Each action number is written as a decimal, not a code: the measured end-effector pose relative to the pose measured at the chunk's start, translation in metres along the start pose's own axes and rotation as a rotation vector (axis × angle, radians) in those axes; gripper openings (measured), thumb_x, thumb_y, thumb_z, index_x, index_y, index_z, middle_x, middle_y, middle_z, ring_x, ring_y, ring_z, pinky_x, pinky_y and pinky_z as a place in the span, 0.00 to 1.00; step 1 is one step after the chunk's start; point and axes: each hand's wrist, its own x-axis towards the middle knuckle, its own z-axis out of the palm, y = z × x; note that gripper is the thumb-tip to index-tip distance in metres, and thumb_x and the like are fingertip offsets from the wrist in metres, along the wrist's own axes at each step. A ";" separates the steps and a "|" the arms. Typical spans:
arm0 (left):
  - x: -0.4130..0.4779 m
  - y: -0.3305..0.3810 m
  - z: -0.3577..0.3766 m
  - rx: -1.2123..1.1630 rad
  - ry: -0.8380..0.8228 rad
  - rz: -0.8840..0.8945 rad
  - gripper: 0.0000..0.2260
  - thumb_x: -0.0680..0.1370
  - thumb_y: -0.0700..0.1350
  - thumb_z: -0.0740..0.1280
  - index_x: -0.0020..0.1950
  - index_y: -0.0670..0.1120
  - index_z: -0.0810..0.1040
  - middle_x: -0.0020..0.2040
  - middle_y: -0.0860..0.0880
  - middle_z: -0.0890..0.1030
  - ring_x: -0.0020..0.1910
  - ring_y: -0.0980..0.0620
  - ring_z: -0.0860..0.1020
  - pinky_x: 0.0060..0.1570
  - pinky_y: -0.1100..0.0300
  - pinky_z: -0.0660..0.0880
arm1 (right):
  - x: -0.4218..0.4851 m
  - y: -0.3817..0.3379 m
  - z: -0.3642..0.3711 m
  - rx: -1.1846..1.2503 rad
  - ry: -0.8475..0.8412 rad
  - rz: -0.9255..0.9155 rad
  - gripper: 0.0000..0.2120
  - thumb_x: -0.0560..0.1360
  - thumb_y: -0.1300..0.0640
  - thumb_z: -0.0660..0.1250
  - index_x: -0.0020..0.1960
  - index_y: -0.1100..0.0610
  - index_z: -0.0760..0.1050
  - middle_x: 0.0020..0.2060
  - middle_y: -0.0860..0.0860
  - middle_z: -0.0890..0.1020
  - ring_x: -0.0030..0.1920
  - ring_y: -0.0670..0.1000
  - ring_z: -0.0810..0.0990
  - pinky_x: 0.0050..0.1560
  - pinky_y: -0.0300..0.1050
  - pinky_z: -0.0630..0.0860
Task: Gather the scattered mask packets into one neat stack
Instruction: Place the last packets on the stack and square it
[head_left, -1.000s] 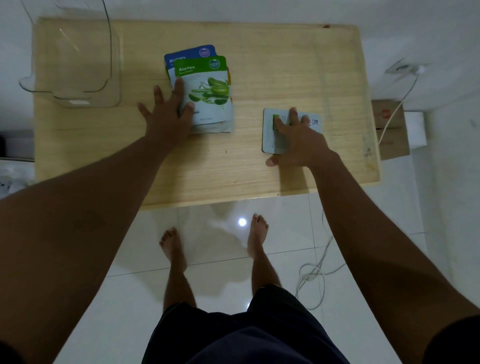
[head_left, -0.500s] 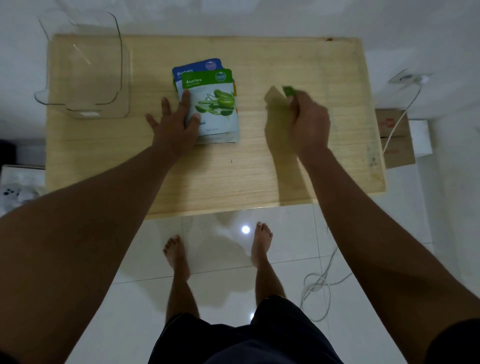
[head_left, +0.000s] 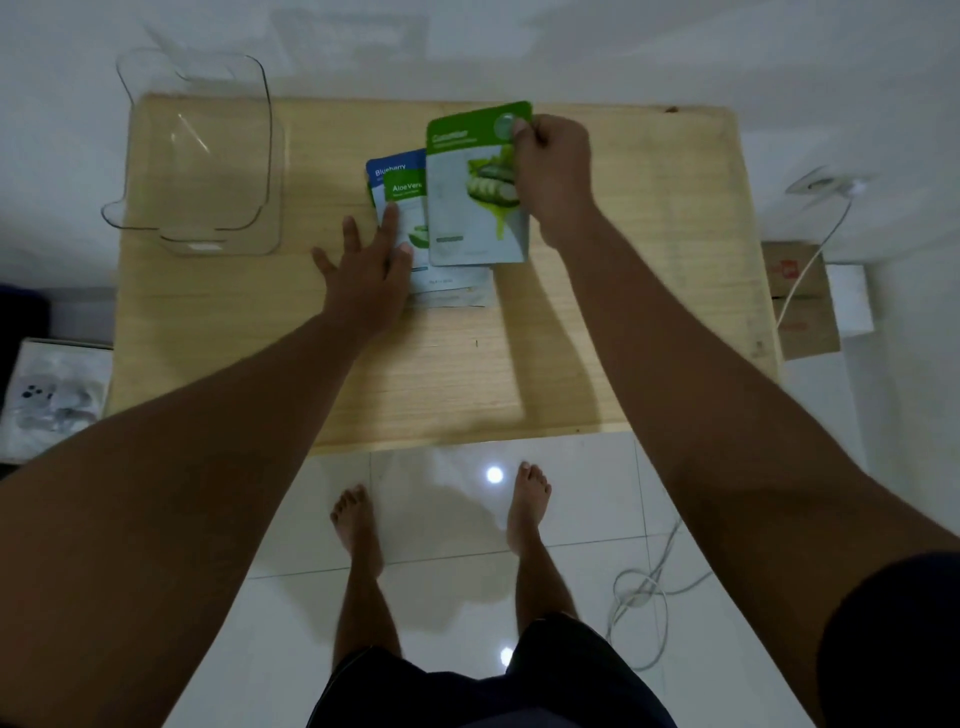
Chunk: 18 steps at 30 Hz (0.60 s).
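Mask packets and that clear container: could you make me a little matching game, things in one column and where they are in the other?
1. cucumber packet
2. aloe vera packet
3. blueberry packet
4. clear container

A. far left corner of the table
B. pinned flat under the left hand
C. pinched in the right hand
D. peeking out beneath the aloe vera one

Pairs: 1-C, 2-B, 3-D, 4-A

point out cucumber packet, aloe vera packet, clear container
cucumber packet (head_left: 460, 208): head view, pale left half of its front.
aloe vera packet (head_left: 406, 188): head view, green header band.
clear container (head_left: 208, 156): head view, transparent floor.
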 end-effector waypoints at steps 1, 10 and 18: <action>0.001 0.000 0.001 -0.015 0.008 -0.002 0.25 0.83 0.55 0.46 0.81 0.54 0.49 0.80 0.45 0.57 0.80 0.43 0.43 0.71 0.35 0.33 | -0.004 -0.003 0.010 -0.020 -0.024 -0.019 0.18 0.79 0.58 0.63 0.30 0.53 0.72 0.27 0.47 0.75 0.33 0.48 0.76 0.36 0.42 0.69; 0.004 -0.003 0.003 0.005 0.007 -0.038 0.29 0.83 0.54 0.48 0.80 0.46 0.42 0.81 0.44 0.53 0.80 0.44 0.44 0.72 0.34 0.35 | -0.042 0.013 0.052 -0.575 -0.448 -0.379 0.29 0.80 0.60 0.56 0.79 0.59 0.51 0.78 0.64 0.47 0.78 0.67 0.45 0.74 0.69 0.54; 0.007 -0.001 0.003 0.022 -0.004 -0.043 0.29 0.83 0.54 0.49 0.80 0.44 0.46 0.81 0.45 0.54 0.80 0.45 0.44 0.71 0.36 0.33 | -0.048 0.035 0.061 -0.726 -0.519 -0.497 0.29 0.82 0.54 0.53 0.79 0.57 0.49 0.79 0.63 0.45 0.79 0.65 0.42 0.77 0.65 0.47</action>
